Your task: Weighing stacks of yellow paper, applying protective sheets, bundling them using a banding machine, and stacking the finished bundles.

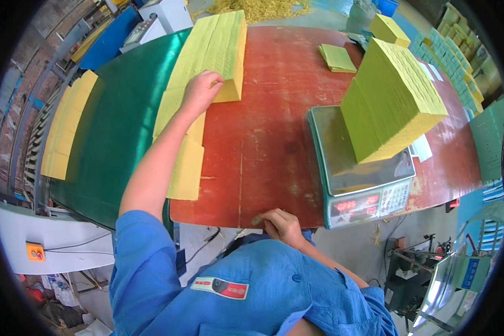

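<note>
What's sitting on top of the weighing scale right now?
A tall stack of yellow paper sheets stands on the scale, leaning, and covers the far right of the steel platform. The near left of the platform is bare. Anything under the stack is hidden.

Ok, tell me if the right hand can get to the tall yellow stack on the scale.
Probably yes. The right hand rests at the table's near edge, and only bare red tabletop and the scale's front lie between it and the tall yellow stack.
</note>
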Demonstrator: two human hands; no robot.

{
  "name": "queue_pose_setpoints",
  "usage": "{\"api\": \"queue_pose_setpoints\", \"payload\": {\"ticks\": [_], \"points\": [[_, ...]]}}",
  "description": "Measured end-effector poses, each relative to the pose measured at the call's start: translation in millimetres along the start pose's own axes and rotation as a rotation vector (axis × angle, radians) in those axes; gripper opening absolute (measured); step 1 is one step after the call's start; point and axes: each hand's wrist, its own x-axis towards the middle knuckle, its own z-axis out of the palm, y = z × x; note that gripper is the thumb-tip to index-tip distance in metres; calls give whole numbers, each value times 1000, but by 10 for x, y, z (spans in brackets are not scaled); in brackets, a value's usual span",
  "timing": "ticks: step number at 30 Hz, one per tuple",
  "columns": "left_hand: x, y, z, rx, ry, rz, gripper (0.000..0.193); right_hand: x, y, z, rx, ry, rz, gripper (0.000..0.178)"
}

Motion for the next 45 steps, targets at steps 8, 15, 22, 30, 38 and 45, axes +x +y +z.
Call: {"api": "queue_pose_setpoints", "payload": {"ticks": [8, 15, 22, 30, 38, 45], "points": [[321, -412, 184, 159, -121, -26, 15, 0, 58, 42, -76, 78, -73, 23], [470, -494, 93, 176, -254, 74, 10, 49, 95, 7, -63, 54, -42, 21], [423, -398, 286, 217, -46, 152, 6, -13, 88, 29, -33, 77, -70, 20], [33, 352, 172, 28, -100, 89, 6, 2, 47, -21, 33, 37, -26, 18], [-1382, 1781, 191, -782, -52, -563, 10, 417, -206, -205, 237, 119, 214, 95], [-1731, 2415, 170, -1037, -64, -568, 12, 249, -334, -317, 258, 213, 310, 64]]}}
